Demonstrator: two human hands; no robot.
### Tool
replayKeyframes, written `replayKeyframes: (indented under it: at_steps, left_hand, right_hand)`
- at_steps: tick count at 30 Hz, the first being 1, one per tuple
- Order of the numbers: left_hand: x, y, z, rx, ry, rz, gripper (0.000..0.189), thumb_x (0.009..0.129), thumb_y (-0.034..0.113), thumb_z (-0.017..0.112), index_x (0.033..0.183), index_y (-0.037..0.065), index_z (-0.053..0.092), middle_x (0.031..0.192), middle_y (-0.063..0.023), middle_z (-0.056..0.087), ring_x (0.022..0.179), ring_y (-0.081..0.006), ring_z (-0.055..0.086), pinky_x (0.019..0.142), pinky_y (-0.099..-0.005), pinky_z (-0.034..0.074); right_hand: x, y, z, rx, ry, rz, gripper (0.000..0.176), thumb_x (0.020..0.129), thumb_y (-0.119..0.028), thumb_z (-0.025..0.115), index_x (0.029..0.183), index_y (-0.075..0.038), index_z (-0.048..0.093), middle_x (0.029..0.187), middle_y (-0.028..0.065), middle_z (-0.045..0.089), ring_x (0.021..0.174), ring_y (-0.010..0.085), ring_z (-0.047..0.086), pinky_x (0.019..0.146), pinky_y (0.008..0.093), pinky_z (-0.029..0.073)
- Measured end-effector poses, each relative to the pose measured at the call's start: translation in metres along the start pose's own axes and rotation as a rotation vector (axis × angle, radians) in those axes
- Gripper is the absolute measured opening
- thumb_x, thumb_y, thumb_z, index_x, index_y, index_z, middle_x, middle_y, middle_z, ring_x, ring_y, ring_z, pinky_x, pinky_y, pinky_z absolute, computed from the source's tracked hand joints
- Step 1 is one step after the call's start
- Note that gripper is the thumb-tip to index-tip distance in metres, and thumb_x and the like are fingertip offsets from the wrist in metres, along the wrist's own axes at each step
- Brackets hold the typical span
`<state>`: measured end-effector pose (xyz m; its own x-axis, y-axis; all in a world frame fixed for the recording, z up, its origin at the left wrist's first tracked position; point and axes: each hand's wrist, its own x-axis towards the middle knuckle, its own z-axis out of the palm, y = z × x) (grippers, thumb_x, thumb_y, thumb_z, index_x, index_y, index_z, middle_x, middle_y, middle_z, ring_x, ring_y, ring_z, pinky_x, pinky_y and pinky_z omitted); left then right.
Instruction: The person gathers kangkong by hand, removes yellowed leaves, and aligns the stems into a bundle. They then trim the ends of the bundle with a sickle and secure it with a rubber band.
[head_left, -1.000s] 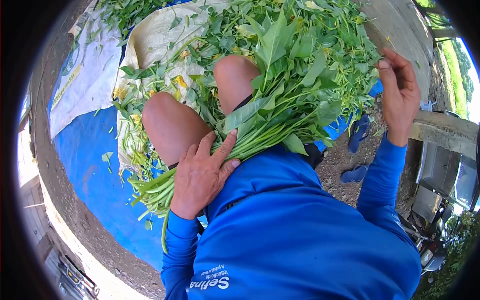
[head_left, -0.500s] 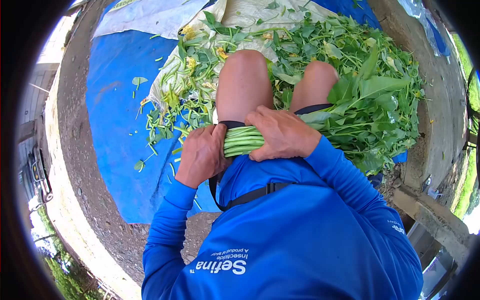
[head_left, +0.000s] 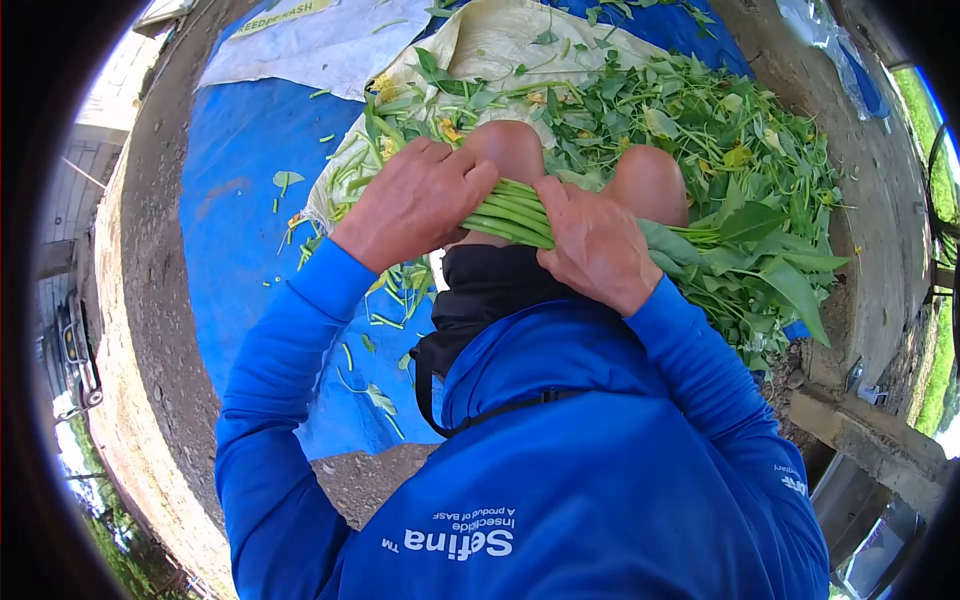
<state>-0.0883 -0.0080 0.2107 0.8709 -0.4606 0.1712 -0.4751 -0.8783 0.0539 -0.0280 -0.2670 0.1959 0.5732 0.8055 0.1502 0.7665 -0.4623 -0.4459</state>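
Stem bundle [head_left: 512, 216] now nearer knees [head_left: 648, 188]

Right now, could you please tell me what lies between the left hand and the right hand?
In the head view, a bundle of green stems spans the gap between the left hand and the right hand.

Bright daylight, washed-out glare on the ground [head_left: 135, 400] at left, fisheye bending, black corners

Smooth, faintly glossy stems [head_left: 512, 214]
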Motion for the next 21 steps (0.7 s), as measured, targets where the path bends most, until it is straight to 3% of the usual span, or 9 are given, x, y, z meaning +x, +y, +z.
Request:
replayKeyframes:
  at_steps: [2,5,8,12,15,17,19,20,21]
  left_hand:
    - [-0.008,-0.015,0.023,-0.059,-0.07,0.043,0.069,0.066,0.029,0.094,0.123,0.008,0.06,0.106,-0.0113,0.069,0.101,-0.0358,0.068,0.091,-0.048,0.054]
    - [-0.025,-0.034,0.044,-0.109,0.167,0.08,0.082,0.066,0.03,0.094,0.136,0.008,0.059,0.122,-0.0127,0.07,0.111,-0.0373,0.067,0.102,-0.0491,0.052]
    - [-0.033,-0.04,0.063,-0.129,0.145,-0.017,0.099,0.061,0.033,0.094,0.148,0.008,0.055,0.133,-0.0113,0.066,0.118,-0.0354,0.064,0.109,-0.0468,0.05]
    - [-0.027,-0.027,0.041,-0.058,0.159,-0.028,0.092,0.068,0.038,0.093,0.147,0.008,0.055,0.134,-0.0124,0.066,0.125,-0.0361,0.064,0.116,-0.0499,0.047]
    - [-0.04,0.03,-0.015,-0.02,0.479,-0.067,0.075,0.077,0.035,0.094,0.138,0.008,0.062,0.146,-0.0163,0.063,0.135,-0.0351,0.062,0.118,-0.0499,0.046]
    - [-0.042,0.066,0.008,-0.593,0.277,-0.212,0.076,0.078,0.039,0.096,0.137,0.004,0.063,0.145,-0.0173,0.064,0.133,-0.0333,0.064,0.114,-0.046,0.05]
    - [-0.019,0.1,0.021,-1.387,0.155,-0.593,0.085,0.079,0.047,0.097,0.139,-0.001,0.061,0.14,-0.0165,0.067,0.126,-0.0305,0.069,0.107,-0.0435,0.055]
    - [0.0,0.107,0.037,-1.823,0.478,-0.578,0.092,0.08,0.049,0.097,0.144,-0.004,0.057,0.14,-0.0161,0.068,0.125,-0.0281,0.069,0.109,-0.0437,0.054]
    - [0.019,0.101,0.028,-1.844,0.674,-0.484,0.096,0.08,0.047,0.098,0.148,-0.005,0.054,0.142,-0.0166,0.066,0.129,-0.0274,0.066,0.112,-0.0436,0.053]
  right_hand:
    - [0.0,0.007,0.02,-0.032,-0.095,0.037,0.05,0.076,-0.012,0.083,0.114,-0.005,0.05,0.099,0.0193,0.069,0.089,0.0434,0.072,0.075,0.0547,0.059]
    - [0.001,0.003,0.04,-0.072,0.045,0.052,0.045,0.079,-0.011,0.078,0.113,-0.004,0.049,0.093,0.0204,0.07,0.084,0.0443,0.072,0.074,0.0565,0.059]
    - [0.014,0.0,0.043,-0.075,-0.108,0.165,0.038,0.082,-0.01,0.073,0.111,-0.004,0.049,0.085,0.0228,0.07,0.08,0.046,0.073,0.074,0.0586,0.059]
    - [0.018,0.007,0.03,-0.033,-0.208,0.208,0.043,0.082,-0.011,0.07,0.12,-0.001,0.05,0.087,0.0272,0.074,0.083,0.0498,0.074,0.076,0.061,0.058]
    - [0.031,0.008,-0.001,0.055,-0.251,0.316,0.06,0.079,-0.014,0.074,0.132,-0.001,0.05,0.093,0.0299,0.075,0.089,0.0515,0.074,0.079,0.0603,0.058]
    - [0.034,0.003,-0.031,0.153,-0.199,0.374,0.076,0.073,-0.016,0.079,0.142,-0.002,0.05,0.095,0.0298,0.075,0.092,0.0514,0.074,0.083,0.0583,0.058]
    - [0.044,-0.016,-0.069,0.138,-0.077,0.325,0.083,0.073,-0.017,0.078,0.149,-0.004,0.049,0.098,0.029,0.076,0.094,0.052,0.074,0.085,0.0562,0.058]
    - [0.047,-0.026,-0.079,0.142,-0.026,0.293,0.086,0.073,-0.017,0.078,0.153,-0.005,0.049,0.1,0.0286,0.077,0.095,0.0523,0.074,0.087,0.0552,0.059]
    - [0.054,-0.032,-0.087,0.229,-0.008,0.255,0.093,0.074,-0.015,0.078,0.161,-0.008,0.044,0.108,0.0276,0.078,0.1,0.0526,0.074,0.092,0.0531,0.059]
